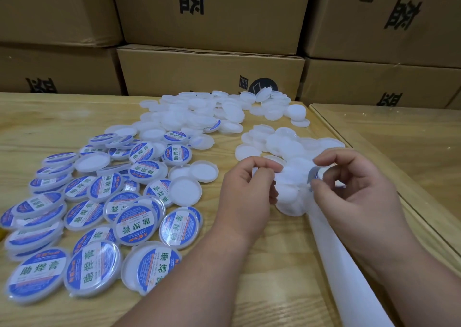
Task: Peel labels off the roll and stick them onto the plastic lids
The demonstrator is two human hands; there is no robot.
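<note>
A label (314, 177) is being pinched off the backing strip (349, 264) by the right hand (354, 192), thumb and forefinger curled round it, above the plain lids (287, 149). The strip's end is gripped by the left hand (249, 189), fingers curled. Next, probably, a lid must be picked and the label pressed flat.

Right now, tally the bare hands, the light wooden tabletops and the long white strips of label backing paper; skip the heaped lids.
Bare hands: 2 (left hand pinching a white plastic lid, right hand pinching a blue-edged label)
Light wooden tabletops: 2 (main tabletop, neighbouring tabletop)
Long white backing-paper strips: 1
Total: 5
</note>
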